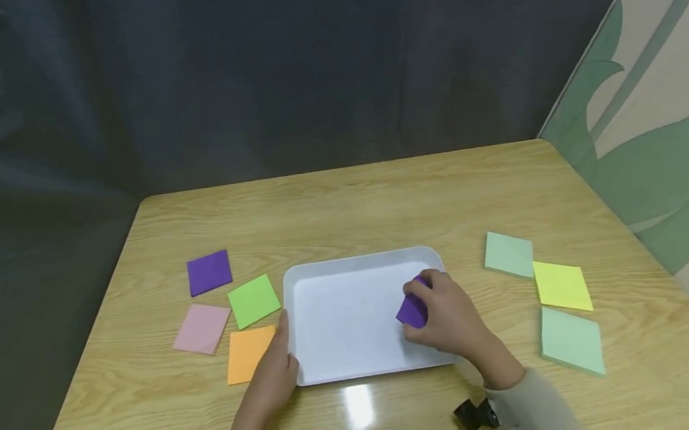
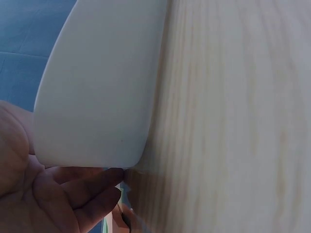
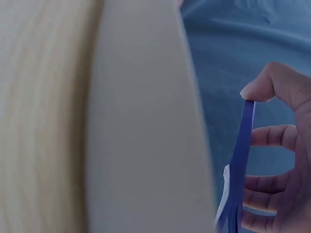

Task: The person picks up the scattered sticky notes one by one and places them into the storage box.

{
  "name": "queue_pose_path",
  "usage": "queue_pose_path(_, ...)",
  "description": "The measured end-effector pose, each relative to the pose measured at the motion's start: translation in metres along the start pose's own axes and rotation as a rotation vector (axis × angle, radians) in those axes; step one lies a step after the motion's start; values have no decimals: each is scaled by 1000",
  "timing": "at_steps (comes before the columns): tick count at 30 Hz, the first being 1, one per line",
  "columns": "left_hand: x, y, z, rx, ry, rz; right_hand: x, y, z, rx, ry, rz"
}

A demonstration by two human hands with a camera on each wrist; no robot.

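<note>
A shallow white tray (image 1: 352, 315) lies on the wooden table, its front wall (image 2: 102, 97) large in the left wrist view. My left hand (image 1: 274, 369) holds the tray's left end, thumb by the rim and fingers along the outside. Over the right part of the tray, my right hand (image 1: 449, 308) pinches a purple sticky note pad (image 1: 414, 311) between thumb and fingers. Seen edge-on in the right wrist view, the purple pad (image 3: 240, 155) has a white piece at its lower side, and its layers spread there.
Left of the tray lie purple (image 1: 209, 273), green (image 1: 254, 301), pink (image 1: 203, 328) and orange (image 1: 249, 354) sticky note pads. On the right are two mint pads (image 1: 508, 254) and a yellow pad (image 1: 563, 285). A dark cloth (image 1: 333, 74) hangs behind the table.
</note>
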State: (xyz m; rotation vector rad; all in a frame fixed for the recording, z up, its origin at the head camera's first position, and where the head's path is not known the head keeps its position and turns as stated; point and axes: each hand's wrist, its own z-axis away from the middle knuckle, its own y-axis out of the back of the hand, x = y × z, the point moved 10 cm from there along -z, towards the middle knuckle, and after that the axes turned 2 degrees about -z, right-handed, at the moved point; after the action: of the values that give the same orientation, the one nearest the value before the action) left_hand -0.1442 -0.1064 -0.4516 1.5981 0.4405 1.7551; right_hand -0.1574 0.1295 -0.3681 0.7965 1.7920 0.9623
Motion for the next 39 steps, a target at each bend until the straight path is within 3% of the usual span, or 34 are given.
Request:
queue_pose_path(13,5,-2,-1,-3,-16,-16,-12,-54,1,-160,18,-3)
queue_pose_path(28,5,-1,0,-7,-3,-19,-30,-84,-5,-201,128,25)
queue_pose_path(39,1,0,1,-2,11,-14,-44,-100,-7,-278,127,19)
